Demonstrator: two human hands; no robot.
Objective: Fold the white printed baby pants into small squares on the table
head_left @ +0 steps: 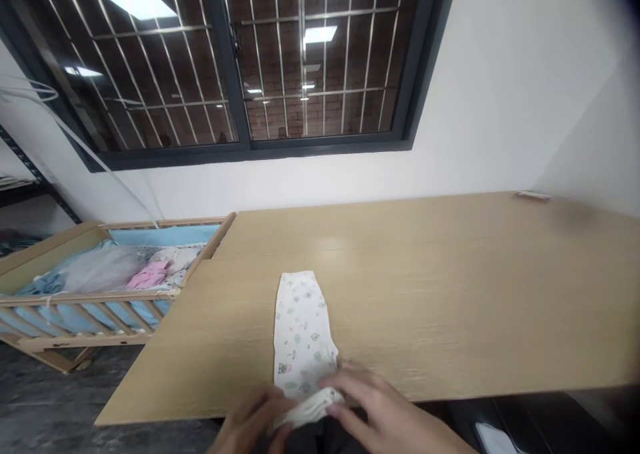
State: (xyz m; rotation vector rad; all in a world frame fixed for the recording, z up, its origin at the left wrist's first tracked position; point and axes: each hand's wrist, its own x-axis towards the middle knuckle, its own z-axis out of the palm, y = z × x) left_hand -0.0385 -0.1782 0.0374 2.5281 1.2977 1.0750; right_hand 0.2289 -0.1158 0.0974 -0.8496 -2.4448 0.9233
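A small white printed garment, which looks like baby trousers folded lengthwise (pixel 301 327), lies flat on the wooden table with its narrow end pointing away from me. Its near end is gathered or turned up at the table's front edge. My left hand (pixel 257 417) pinches the left side of this bunched end. On its right side, my right hand (pixel 367 401) grips the fabric between thumb and fingers. Both hands are slightly blurred, and some fingertips are hidden by the cloth.
The wide wooden table (pixel 450 294) reaches back to the wall under a barred window (pixel 250 74). To the left stands a wooden cot (pixel 115 301) holding pink, white and blue cloth. A small flat item (pixel 533 195) lies at the far right. A white object (pixel 495 437) shows below the front edge.
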